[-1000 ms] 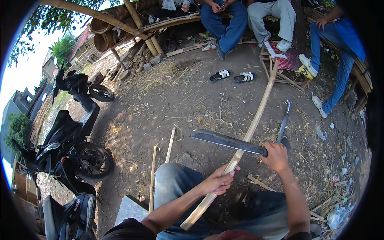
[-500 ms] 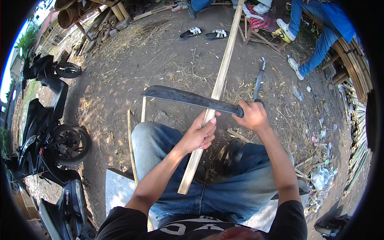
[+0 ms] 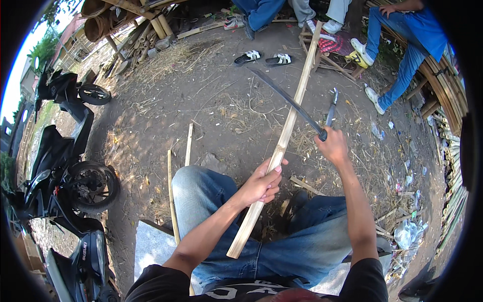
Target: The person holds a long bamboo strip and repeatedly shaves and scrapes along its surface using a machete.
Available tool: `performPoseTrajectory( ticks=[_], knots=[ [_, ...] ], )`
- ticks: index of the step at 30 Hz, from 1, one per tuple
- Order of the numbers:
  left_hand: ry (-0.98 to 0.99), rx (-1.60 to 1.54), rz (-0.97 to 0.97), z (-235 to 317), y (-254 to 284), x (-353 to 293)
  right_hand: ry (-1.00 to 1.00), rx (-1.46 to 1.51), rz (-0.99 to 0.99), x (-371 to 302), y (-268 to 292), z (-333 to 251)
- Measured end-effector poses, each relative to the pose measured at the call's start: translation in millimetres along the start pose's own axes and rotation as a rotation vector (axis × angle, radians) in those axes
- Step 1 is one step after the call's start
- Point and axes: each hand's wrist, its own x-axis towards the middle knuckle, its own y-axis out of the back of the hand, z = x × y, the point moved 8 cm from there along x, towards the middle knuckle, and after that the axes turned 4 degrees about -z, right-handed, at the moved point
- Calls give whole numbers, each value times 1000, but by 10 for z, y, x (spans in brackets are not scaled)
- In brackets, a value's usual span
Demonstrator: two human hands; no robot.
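My left hand [image 3: 261, 184] is closed around the lower part of a long pale strip of split bamboo or wood [image 3: 284, 135]. The strip slants up and away to the right, its near end between my thighs. In my right hand [image 3: 333, 147] is the handle of a machete [image 3: 289, 98]. Its dark blade points up to the left and crosses the strip well above my left hand. The blade shows nearly edge-on, and I cannot tell if it touches the strip. Beyond my right hand, a dark-handled tool [image 3: 331, 108] with a shiny tip lies on the ground.
Thin strips [image 3: 172, 196] stand by my left knee [image 3: 198, 189]. Black motorcycles [image 3: 75, 186] are parked at left. Sandals [image 3: 278, 59] lie ahead, near other people's legs [image 3: 400, 75]. Plastic litter [image 3: 406, 234] and a pile of bamboo poles [image 3: 453, 186] are at right.
The machete has moved up along the strip, away from my left hand, and its blade has turned from broadside to nearly edge-on. My left hand keeps its hold; the whole view has shifted slightly.
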Motion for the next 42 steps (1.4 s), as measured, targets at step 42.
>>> performPoseTrajectory(
  ticks=[42],
  knots=[
    [43,40,82,-190,177,54,129,-219,-63,-62,-144,-147]
  ],
)
